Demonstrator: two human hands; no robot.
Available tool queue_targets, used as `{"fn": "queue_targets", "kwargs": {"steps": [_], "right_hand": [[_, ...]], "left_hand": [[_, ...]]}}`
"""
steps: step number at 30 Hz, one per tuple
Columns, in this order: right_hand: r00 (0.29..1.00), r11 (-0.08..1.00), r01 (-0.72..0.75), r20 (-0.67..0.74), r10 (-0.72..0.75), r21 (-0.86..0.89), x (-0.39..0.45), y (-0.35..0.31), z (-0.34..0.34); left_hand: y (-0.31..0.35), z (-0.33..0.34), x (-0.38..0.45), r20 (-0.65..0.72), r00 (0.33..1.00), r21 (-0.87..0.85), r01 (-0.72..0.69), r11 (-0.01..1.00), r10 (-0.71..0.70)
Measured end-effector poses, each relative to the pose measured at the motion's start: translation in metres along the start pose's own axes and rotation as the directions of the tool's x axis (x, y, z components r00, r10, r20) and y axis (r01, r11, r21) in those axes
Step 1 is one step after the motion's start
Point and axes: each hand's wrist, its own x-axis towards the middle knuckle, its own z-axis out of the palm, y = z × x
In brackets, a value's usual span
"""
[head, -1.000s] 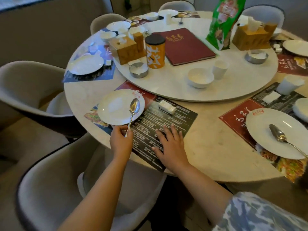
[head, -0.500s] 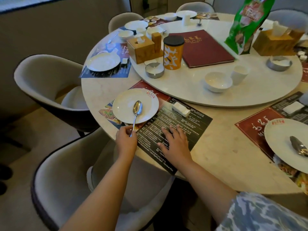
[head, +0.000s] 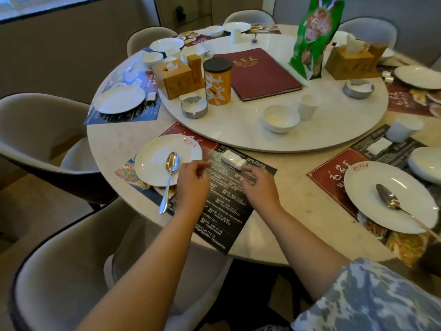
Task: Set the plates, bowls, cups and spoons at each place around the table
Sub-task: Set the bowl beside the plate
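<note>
- Hands above the near place setting: my left hand (head: 191,185) hovers just right of the round white plate (head: 152,161), its fingers (head: 202,164) loosely curled and holding nothing; motion blur softens their outline.
- My right hand (head: 259,187) hovers over the black printed paper placemat (head: 224,211), fingers (head: 248,172) bent and empty, their tips near the small white wrapped packet (head: 233,160); whether they touch it I cannot tell.
- Long silver metal spoon (head: 169,180): bowl resting on the white plate, handle running over the near rim onto the placemat, free of both hands.
- Small white ceramic bowl (head: 281,118) and white handleless cup (head: 308,106): side by side on the round pale marble turntable (head: 262,137), well apart from the near setting.
- Second white plate carrying a spoon (head: 391,201): on a red placemat at the place to the right, on the beige stone tabletop (head: 298,225).
- Third white plate (head: 118,99): bare, on a blue placemat at the place to the left.
- Turntable contents: dark red menu folder (head: 260,72), orange canister with black lid (head: 217,82), wooden tissue box (head: 175,78), green snack bag (head: 315,37).
</note>
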Motion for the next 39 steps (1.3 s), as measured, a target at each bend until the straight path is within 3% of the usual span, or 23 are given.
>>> {"fn": "queue_targets", "kwargs": {"steps": [10,21,30,34,39], "right_hand": [[0.97,0.955,-0.133,-0.163,0.181,0.265,0.11,0.038,-0.077],[0.892,0.808,-0.37,-0.067,0.446,0.459,0.21,0.065,-0.092],[0.915,0.864,-0.3,-0.133,0.38,0.404,0.176,0.048,-0.089],[0.944,0.875,-0.258,-0.087,0.319,0.41,0.127,0.034,-0.07],[0.953,0.844,-0.282,0.03,0.302,0.456,0.062,0.022,-0.036]], "left_hand": [[0.066,0.117,0.073,0.189,0.982,-0.16,0.034,0.987,-0.004],[0.086,0.205,0.142,0.252,0.957,-0.139,0.182,0.973,-0.143],[0.078,0.175,0.117,0.148,0.971,-0.183,0.212,0.96,-0.187],[0.065,0.13,0.087,0.047,0.983,-0.241,0.183,0.953,-0.177],[0.033,0.072,0.039,0.014,0.973,-0.281,0.225,0.933,-0.23]]}}
